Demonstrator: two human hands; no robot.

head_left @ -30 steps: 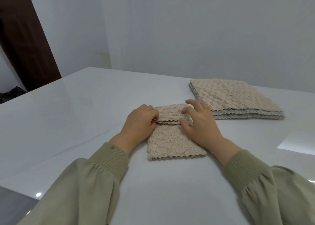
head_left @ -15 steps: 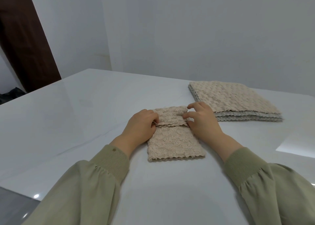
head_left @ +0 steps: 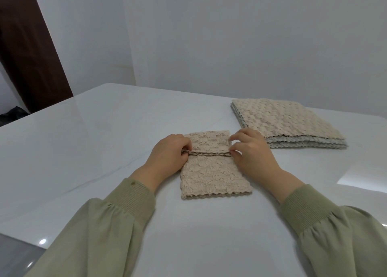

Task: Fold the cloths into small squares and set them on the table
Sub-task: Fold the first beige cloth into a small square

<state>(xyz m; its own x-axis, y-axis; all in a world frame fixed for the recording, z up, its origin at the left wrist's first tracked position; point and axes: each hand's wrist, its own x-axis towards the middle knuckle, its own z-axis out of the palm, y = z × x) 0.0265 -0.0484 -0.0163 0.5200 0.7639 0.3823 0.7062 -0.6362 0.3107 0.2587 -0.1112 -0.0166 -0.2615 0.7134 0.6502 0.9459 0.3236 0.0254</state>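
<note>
Beige textured cloth (head_left: 213, 172) lies on the white table (head_left: 104, 146), its far edge pinched by the left hand (head_left: 167, 151) and right hand (head_left: 251, 153); a stack of cloths (head_left: 287, 123) sits farther right.

Both my arms reach fwd, sleeves olive green w/ ribbed cuffs, wrists bare. My left hand (head_left: 167, 153) is curled, knuckles up, thumb & fingers pinched together at the inner side. My right hand (head_left: 253, 155) mirrors it, thumb & index pinched, other fingers (head_left: 240, 134) lifted & bent above. Hands sit level, apart, palms angled toward each other. Forearms converge from the lower corners.
</note>
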